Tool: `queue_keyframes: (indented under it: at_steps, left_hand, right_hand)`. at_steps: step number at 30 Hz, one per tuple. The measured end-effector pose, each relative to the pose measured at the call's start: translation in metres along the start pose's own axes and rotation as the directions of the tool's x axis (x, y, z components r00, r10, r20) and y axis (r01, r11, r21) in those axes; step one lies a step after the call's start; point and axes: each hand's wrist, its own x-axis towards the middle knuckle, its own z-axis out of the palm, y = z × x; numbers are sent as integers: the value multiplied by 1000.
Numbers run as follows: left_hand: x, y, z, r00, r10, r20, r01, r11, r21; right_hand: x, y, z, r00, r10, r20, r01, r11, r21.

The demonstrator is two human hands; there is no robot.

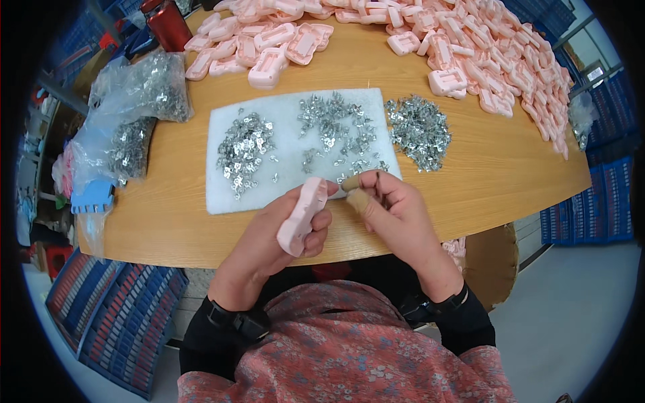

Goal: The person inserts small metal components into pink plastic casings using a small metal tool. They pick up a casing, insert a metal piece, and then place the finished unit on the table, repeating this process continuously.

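Note:
My left hand (pixel 259 232) is wrapped round a pale pink plastic shell (pixel 300 218), held tilted over the table's near edge with its narrow side up. Just right of it, my right hand (pixel 396 211) has its thumb and index finger, both in tan finger covers, pinched together. A small silvery metal piece (pixel 341 189) seems to be at their tips; its exact shape is too small to make out. Beyond both hands lies a white foam sheet (pixel 285 114) bearing loose heaps of small metal clips (pixel 245 148).
Another heap of metal clips (pixel 420 133) lies right of the foam on the wooden table (pixel 497 185). Many pink shells (pixel 463 47) are piled along the far side. Clear bags of metal parts (pixel 158 87), a blue plastic piece (pixel 93 196) and a red canister (pixel 166 25) stand left.

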Motion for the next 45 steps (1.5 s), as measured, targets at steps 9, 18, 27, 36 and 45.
queue_keyframes:
  at_steps: [9, 18, 27, 36, 45]
  left_hand:
    - [-2, -2, -5, 996, -26, 85, 41, 983, -178]
    - [-5, 1, 0, 993, -86, 77, 91, 994, -66]
    - [-23, 0, -7, 995, -94, 21, 87, 971, 225]
    - [-49, 7, -30, 979, 157, -134, -152, 987, 41]
    - [-72, 9, -63, 966, 256, -38, -257, 937, -237]
  right_hand:
    - [3, 0, 10, 986, -168, 3, 166, 970, -175]
    - [6, -8, 12, 991, -131, 12, 131, 976, -173]
    - [5, -14, -2, 985, -50, 163, 104, 933, -344]
    - [46, -25, 35, 940, -223, 258, 340, 661, -669]
    - [91, -18, 74, 843, -122, 523, 534, 294, -792]
